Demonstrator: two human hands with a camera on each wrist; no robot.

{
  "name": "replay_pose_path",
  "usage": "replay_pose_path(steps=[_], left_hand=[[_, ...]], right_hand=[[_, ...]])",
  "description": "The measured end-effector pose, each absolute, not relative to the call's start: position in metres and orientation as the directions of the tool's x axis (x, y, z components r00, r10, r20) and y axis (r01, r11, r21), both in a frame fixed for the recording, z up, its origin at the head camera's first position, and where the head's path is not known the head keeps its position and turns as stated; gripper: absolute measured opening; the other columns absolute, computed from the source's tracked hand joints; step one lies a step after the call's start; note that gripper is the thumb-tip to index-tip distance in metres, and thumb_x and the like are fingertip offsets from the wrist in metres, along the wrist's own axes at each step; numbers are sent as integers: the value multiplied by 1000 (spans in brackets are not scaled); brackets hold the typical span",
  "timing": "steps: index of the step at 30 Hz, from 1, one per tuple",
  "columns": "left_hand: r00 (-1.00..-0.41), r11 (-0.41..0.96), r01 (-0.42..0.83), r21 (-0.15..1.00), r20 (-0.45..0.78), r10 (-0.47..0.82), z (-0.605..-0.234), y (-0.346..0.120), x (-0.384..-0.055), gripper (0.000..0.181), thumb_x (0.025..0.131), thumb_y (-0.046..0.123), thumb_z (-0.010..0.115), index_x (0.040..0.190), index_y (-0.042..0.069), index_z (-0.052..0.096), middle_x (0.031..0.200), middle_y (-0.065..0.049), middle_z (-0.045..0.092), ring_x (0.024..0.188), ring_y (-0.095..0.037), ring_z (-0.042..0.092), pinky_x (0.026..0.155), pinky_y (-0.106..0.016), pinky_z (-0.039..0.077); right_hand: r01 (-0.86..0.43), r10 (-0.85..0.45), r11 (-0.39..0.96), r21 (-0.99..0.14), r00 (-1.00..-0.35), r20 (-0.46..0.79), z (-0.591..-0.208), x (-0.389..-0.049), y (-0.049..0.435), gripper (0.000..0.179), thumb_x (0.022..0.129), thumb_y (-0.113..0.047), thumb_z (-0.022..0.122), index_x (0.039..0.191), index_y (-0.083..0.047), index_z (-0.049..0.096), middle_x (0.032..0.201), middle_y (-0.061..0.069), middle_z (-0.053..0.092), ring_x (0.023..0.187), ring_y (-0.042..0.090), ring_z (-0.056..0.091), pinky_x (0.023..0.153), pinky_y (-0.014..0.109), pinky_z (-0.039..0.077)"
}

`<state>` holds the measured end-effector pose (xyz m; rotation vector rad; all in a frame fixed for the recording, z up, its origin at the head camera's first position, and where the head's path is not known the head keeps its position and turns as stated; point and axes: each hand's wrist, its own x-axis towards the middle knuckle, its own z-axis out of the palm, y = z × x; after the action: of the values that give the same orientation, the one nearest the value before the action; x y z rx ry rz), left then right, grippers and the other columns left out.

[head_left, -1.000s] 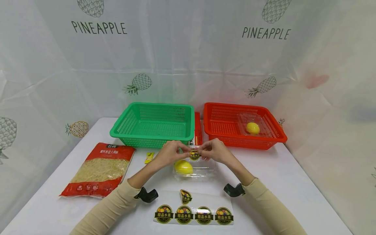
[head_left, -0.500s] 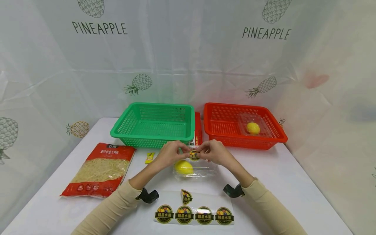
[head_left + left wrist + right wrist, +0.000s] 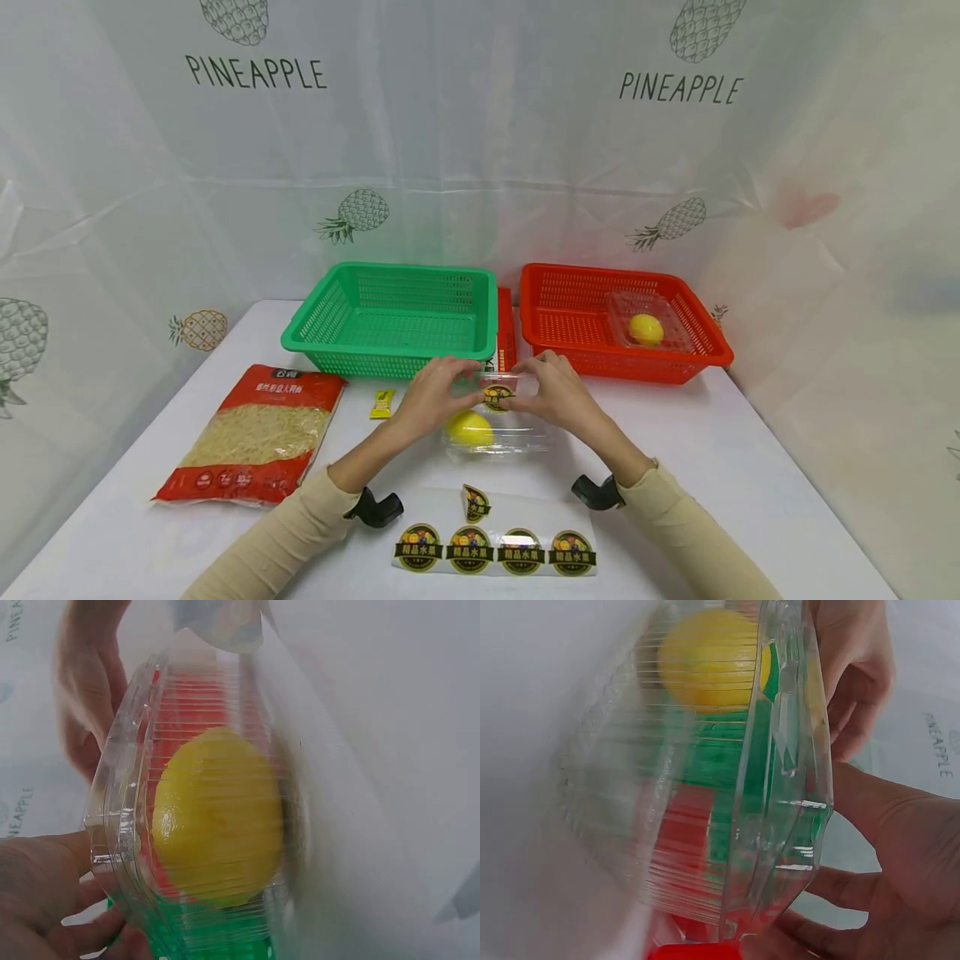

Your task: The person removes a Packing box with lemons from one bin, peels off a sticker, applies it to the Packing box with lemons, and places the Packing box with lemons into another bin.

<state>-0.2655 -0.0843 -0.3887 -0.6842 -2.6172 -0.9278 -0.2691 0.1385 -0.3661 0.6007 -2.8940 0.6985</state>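
Observation:
A clear plastic clamshell box (image 3: 517, 437) lies in the middle of the table, a lemon (image 3: 469, 428) inside its left half. On its lid, towards the back, is a round black-and-gold sticker (image 3: 497, 397). My left hand (image 3: 437, 392) holds the box at the sticker's left, thumb at the sticker's edge and fingers over the back rim. Mirroring it, my right hand (image 3: 555, 392) has its thumb at the sticker's right edge and its fingers around the back corner. In the right wrist view, the right thumb (image 3: 862, 795) meets the lid.
Behind the box stand a green basket (image 3: 390, 364) and a red basket (image 3: 615, 365), the latter with another boxed lemon (image 3: 646, 329). A pasta bag (image 3: 251, 433) and a yellow packet (image 3: 381, 404) lie left. In front is a sticker sheet (image 3: 435, 500) with several stickers.
Both hands have let go of the pinched sticker, which now lies on the lid. Thumbs and fingers have spread apart, the fingers reaching over the box's back rim.

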Motion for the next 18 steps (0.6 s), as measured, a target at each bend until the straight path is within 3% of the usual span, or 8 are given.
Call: replay_pose_path(steps=[4,7,14,18], left_hand=[[-846,700,522,487,400,352,-389,-85,-263,47,86,31,76,127,12,65,125,-6,68,112,-26,57,92,-46,50],[-857,717,510,476,356,373,-390,-86,-263,52,89,35,71,133,10,61,134,-9,63,125,-30,54,102,-53,46],[-869,727,494,477,286,403,-392,-89,-269,56,89,40,70,133,7,61,135,-13,61,121,-34,55,102,-55,44],[-883,717,468,516,243,401,-394,-91,-273,58,89,41,69,135,8,59,138,-15,58,127,-35,53,105,-57,42]], right_hand=[[-382,-364,804,-455,-922,132,-368,-271,140,70,75,-51,81,128,-9,64,121,16,62,106,27,51,81,39,51],[-372,-379,788,-490,-921,91,-371,-275,143,76,76,-55,78,133,-8,60,126,17,61,111,30,52,85,45,53],[-418,-449,720,-554,-889,87,-380,-287,152,67,79,-47,78,131,-8,62,127,18,61,116,35,52,92,52,51],[-449,-494,652,-611,-863,107,-383,-293,158,56,83,-39,77,127,-6,63,127,17,63,120,37,54,98,57,48]])
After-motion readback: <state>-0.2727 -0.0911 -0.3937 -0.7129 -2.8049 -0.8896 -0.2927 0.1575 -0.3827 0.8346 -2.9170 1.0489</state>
